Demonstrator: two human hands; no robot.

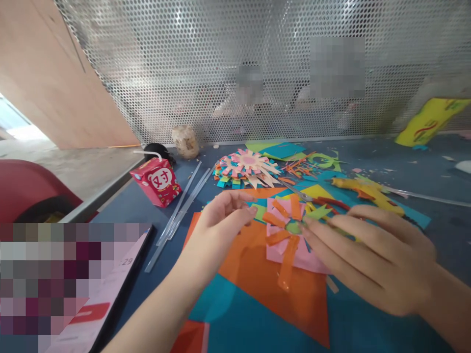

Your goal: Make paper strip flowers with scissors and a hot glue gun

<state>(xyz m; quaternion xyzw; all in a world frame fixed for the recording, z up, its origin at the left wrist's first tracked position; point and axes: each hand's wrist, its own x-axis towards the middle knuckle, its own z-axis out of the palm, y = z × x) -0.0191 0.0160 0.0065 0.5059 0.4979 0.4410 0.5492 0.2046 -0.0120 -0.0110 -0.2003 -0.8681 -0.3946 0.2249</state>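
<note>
My left hand hovers over the orange sheet, fingers half curled, with a gap between thumb and forefinger and nothing visible held. Beside it lies a pink paper square with orange paper strips and green strips fanned out around a green middle piece. My right hand reaches in from the right, fingers stretched out, its fingertips touching the paper near that middle; its thumb is hidden. Under the square spreads an orange sheet. Scissors with red handles lie just behind, partly covered by my right hand.
Fringed paper rosettes are stacked at the back, beside paper scraps. A yellow glue gun lies on the right. Clear glue sticks, a red drink carton and a tablet are left. Perforated metal closes the back.
</note>
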